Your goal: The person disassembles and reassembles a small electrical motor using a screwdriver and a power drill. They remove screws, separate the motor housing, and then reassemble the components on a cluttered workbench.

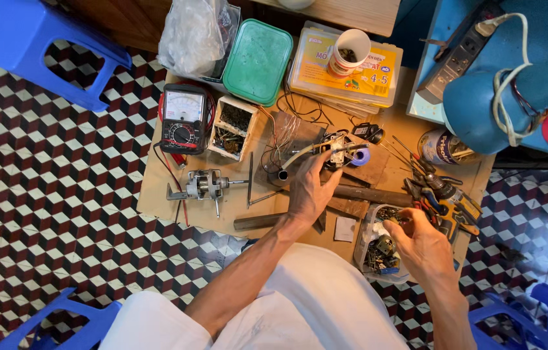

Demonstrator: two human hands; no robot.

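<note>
On workboard (pixel 157 194): two hands (pixel 309 191), one multimeter (pixel 184 118)

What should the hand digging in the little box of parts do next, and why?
Probably lift a small part out and carry it across. The right hand is fingers-down in the clear parts box, while the left hand holds the small wired assembly on the board, seemingly waiting for a piece.

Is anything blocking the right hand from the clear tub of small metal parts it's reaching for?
Nothing visible does. The right hand is right at the open clear tub, fingers over the metal parts. The left hand is off to the side holding a small part.
</note>
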